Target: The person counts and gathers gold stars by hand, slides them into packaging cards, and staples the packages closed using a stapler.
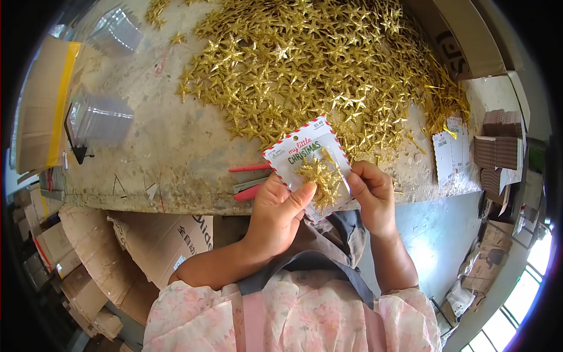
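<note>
"While I watch the feed from my far-off seat, I have the left grip [278, 205] holding a printed card [304, 154] by its lower left side, thumb in front against a gold star bunch [321, 179]. How does the other side look to you?"

"I see the right grip [373, 193] pinching the card's right edge between thumb and finger. That puts the card between both grips, tilted, over the near edge of the bench [146, 152]."

"And around them?"

"Just left of the left grip, I make out a pink-handled tool [249, 192]. Beyond both grips spreads a broad pile of gold stars [305, 70]. Right of the right grip I get white cards [451, 154], with brown stacks [498, 149] farther out."

"Well left of the left grip I have clear plastic pieces [102, 117], blurred at my end. Whether the bunch is fastened to the card, I can't tell."
</note>
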The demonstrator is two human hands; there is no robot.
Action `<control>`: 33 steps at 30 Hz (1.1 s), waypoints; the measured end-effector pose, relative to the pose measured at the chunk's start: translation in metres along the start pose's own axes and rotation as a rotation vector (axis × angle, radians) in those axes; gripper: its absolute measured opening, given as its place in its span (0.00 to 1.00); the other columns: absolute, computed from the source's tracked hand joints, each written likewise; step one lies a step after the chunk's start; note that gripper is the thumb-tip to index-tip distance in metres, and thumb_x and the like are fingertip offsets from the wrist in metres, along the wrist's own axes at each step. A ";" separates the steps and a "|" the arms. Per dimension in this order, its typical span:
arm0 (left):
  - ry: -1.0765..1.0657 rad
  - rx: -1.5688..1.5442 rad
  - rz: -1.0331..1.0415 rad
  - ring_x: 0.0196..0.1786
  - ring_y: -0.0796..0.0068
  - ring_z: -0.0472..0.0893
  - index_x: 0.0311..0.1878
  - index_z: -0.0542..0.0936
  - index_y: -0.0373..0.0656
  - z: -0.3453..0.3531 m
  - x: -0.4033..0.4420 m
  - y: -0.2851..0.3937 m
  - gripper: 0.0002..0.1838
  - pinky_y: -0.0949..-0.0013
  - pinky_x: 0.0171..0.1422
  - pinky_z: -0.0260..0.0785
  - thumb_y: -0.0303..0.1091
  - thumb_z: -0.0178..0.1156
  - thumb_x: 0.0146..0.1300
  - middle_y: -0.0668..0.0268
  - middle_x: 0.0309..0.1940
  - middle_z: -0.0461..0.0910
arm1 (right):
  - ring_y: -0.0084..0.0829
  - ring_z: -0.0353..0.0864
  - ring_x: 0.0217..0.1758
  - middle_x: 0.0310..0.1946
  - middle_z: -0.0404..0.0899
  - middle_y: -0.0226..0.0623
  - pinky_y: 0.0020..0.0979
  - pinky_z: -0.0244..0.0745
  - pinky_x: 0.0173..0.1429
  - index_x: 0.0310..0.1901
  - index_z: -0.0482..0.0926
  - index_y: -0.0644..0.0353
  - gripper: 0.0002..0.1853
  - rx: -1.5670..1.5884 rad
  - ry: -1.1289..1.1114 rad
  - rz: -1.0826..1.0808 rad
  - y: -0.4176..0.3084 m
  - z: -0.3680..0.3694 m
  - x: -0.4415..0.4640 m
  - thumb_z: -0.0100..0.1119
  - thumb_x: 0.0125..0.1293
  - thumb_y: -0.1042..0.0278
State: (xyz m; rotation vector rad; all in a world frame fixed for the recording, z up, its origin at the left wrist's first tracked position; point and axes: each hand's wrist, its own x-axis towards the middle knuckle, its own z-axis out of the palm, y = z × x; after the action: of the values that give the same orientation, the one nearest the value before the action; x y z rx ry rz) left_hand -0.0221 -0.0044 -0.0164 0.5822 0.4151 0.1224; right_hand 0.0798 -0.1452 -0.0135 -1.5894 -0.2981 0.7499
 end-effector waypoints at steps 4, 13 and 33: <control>0.008 0.011 0.015 0.61 0.65 0.72 0.63 0.63 0.37 -0.004 0.000 -0.003 0.22 0.58 0.65 0.65 0.30 0.52 0.67 0.58 0.58 0.72 | 0.12 0.62 0.28 0.23 0.68 0.21 0.18 0.59 0.31 0.33 0.74 0.65 0.07 -0.014 -0.001 -0.011 -0.001 0.000 0.001 0.54 0.68 0.71; 0.003 -0.004 0.028 0.60 0.65 0.73 0.63 0.64 0.37 -0.004 -0.001 -0.002 0.22 0.58 0.64 0.66 0.28 0.52 0.67 0.58 0.57 0.73 | 0.12 0.61 0.27 0.23 0.67 0.20 0.18 0.58 0.30 0.33 0.74 0.64 0.08 -0.024 -0.019 -0.017 0.001 0.001 0.001 0.54 0.69 0.70; 0.053 -0.146 -0.013 0.54 0.74 0.76 0.56 0.69 0.37 -0.001 -0.009 0.005 0.15 0.67 0.60 0.67 0.24 0.53 0.67 0.62 0.52 0.76 | 0.12 0.61 0.27 0.23 0.68 0.21 0.18 0.57 0.30 0.34 0.75 0.65 0.07 0.014 -0.039 0.024 -0.001 0.007 0.002 0.52 0.69 0.71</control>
State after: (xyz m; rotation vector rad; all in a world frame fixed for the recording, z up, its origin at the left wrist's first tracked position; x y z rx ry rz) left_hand -0.0307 -0.0023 -0.0109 0.4335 0.4575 0.1551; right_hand 0.0769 -0.1386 -0.0131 -1.5687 -0.3022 0.8002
